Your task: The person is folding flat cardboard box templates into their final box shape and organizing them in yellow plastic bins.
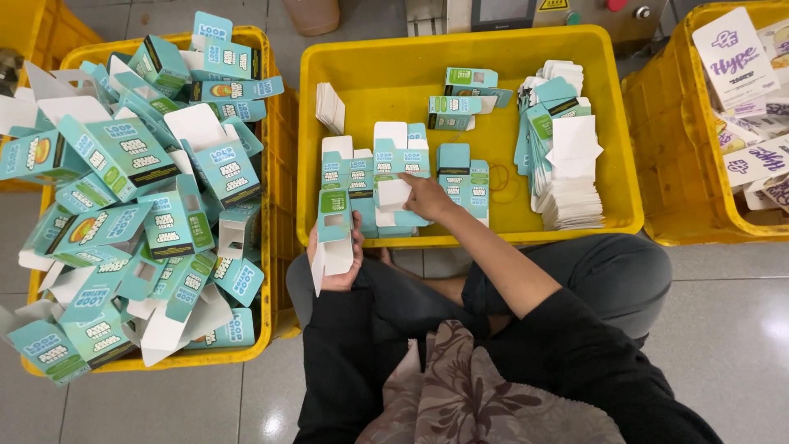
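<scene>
Closed around an opened teal carton (335,238), the left hand (335,261) has a firm grip just outside the front edge of the middle yellow crate (608,131); the right hand (426,197) reaches over that edge, its grip pinched on the white flap of a flat carton (394,194) atop a front row of stacked flats (386,168). Largest is the left crate (271,247), heaped with assembled teal cartons (131,181). A fanned stack of blanks (563,164) (white backs showing) fills the middle crate's right side.
</scene>
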